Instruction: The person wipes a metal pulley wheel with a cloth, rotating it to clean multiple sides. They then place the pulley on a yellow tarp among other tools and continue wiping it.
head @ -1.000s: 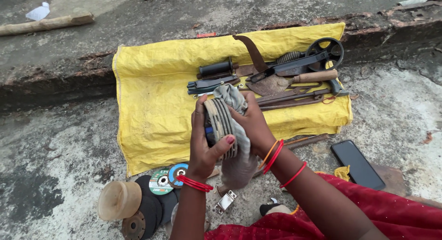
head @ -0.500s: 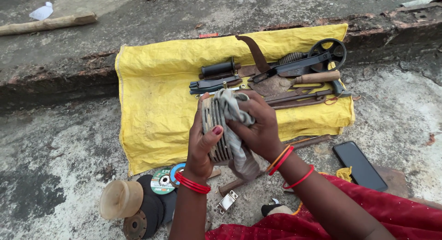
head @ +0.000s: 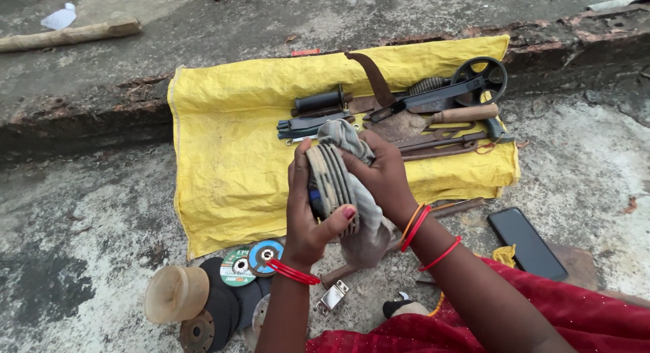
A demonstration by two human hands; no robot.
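My left hand (head: 306, 221) grips a stack of worn round grinding discs (head: 332, 180), held upright on edge over a yellow sheet (head: 230, 156). My right hand (head: 382, 177) presses a grey rag (head: 362, 214) against the far side of the stack, the cloth draped over the top and hanging below. Both wrists wear red bangles. Behind my hands, tools lie on the sheet: a black cylindrical handle (head: 318, 100), a dark flat tool (head: 308, 126), a wooden-handled tool (head: 467, 113) and a black wheeled tool (head: 477, 82).
Loose cutting discs (head: 237, 285) and a round wooden block (head: 176, 293) lie on the concrete at lower left. A small metal clip (head: 333, 297) sits near my arm. A dark phone (head: 527, 241) lies at right. A raised kerb (head: 88, 119) runs behind the sheet, with a stick (head: 68, 36) beyond.
The stack of discs has turned in my hands so its edges face me. The rag has shifted from over the top toward the right side and now hangs lower.
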